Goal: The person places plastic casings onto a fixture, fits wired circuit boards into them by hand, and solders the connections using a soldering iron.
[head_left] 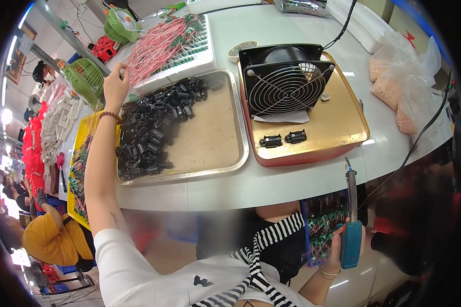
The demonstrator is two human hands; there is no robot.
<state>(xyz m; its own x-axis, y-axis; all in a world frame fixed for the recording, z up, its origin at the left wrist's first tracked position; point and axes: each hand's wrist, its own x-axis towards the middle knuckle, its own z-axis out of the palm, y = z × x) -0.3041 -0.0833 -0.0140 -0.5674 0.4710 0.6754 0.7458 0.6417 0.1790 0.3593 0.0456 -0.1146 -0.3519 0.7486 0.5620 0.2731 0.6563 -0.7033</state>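
Soldering iron, with its blue handle, is in the right hand, at the person's right, in front of the white table. The fingers are wrapped around the handle, and the metal tip points away from the person, seen against the table's near edge.

The left hand reaches far forward to the near left end of a white foam tray with pink wires and small green boards. Its fingers are bent beside the wires; whether they pinch any of them, I cannot tell.

Below that hand, a metal tray bears a heap of black parts along its left side. To its right, a gold-coloured board on a red base carries a black fan with a round grille, and 2 black housings lie side by side in front of it. Bags of pellets rest farther right. The left forearm passes over a yellow bin.
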